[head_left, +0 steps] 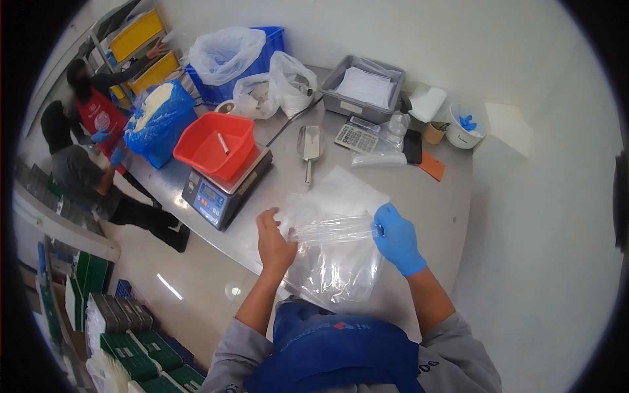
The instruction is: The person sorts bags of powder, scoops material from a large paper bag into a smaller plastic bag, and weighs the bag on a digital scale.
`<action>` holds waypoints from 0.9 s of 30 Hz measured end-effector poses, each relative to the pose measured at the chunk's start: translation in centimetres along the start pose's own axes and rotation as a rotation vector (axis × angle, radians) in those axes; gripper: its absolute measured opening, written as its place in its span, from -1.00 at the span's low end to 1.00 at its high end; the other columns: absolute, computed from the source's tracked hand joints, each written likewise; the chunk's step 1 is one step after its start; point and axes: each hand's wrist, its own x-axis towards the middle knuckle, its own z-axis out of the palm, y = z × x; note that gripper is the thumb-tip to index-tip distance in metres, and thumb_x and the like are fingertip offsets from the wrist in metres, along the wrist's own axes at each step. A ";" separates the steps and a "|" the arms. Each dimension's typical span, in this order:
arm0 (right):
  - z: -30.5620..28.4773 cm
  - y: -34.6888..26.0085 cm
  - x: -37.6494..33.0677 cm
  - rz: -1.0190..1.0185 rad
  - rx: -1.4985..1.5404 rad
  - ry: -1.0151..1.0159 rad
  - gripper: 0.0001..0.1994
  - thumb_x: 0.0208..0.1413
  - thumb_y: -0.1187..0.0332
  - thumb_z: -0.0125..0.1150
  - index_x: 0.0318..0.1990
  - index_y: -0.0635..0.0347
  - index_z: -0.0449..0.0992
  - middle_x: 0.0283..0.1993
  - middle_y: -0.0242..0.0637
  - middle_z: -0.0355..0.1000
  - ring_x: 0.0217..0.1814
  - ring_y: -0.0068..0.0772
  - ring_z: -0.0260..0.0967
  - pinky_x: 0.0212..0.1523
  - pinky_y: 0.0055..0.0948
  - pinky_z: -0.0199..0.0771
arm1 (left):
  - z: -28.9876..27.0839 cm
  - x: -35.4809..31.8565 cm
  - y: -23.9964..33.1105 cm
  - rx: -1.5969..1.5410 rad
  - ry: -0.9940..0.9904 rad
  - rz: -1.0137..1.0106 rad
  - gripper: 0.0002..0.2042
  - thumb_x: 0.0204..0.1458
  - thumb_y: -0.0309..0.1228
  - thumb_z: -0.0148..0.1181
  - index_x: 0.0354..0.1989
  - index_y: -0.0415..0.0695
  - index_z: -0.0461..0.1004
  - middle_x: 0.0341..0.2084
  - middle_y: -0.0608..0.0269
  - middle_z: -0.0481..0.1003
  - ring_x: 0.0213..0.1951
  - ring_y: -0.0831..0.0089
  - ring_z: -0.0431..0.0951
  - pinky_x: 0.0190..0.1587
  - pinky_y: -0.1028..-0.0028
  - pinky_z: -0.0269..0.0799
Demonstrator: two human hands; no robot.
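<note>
My bare left hand (274, 241) and my right hand (396, 239), in a blue glove, each pinch one end of a clear plastic bag (333, 229) held stretched just above the steel table (432, 203). Under it lies a small pile of more clear bags (337, 268) at the table's near edge. A white sheet (344, 190) lies flat just beyond the bags.
A digital scale (219, 193) with a red tray (213, 144) stands to the left. A metal scoop (309, 145), calculator (356, 137), black phone (413, 145), grey bin (363, 88), filled plastic bags (275, 88) and white cup (464, 126) sit farther back. Two people (88, 141) work at far left.
</note>
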 end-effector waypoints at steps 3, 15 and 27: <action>-0.4 1.8 1.8 -0.017 0.075 0.151 -0.88 -0.06 0.58 0.11 -0.36 0.20 0.33 -0.21 -0.14 0.35 -0.20 -0.02 0.42 -0.26 -0.22 0.43 | -0.4 0.0 1.6 -0.092 -0.110 0.131 -0.49 -0.21 -0.56 0.34 0.00 -0.17 0.32 -0.07 0.10 0.36 -0.20 0.20 0.50 -0.18 0.32 0.45; 7.2 9.6 1.9 0.060 -0.155 0.033 -0.56 -0.04 0.28 0.27 0.04 0.14 0.42 0.05 -0.08 0.32 0.09 -0.01 0.28 0.10 -0.12 0.31 | 5.1 -3.9 -2.1 -0.106 -0.379 0.118 -0.79 -0.07 -0.38 0.27 -0.28 -0.19 0.49 -0.32 0.10 0.53 -0.22 0.18 0.55 -0.15 0.28 0.45; 3.9 -1.0 2.6 -0.388 -0.140 0.124 -0.88 -0.12 0.33 0.32 -0.38 0.03 0.56 -0.16 -0.33 0.44 -0.07 -0.20 0.32 0.00 -0.19 0.25 | 1.7 -2.6 5.9 -0.226 -0.113 0.159 -0.42 -0.22 -0.37 0.43 0.02 -0.20 0.33 -0.07 -0.02 0.36 0.04 0.06 0.37 0.06 0.24 0.34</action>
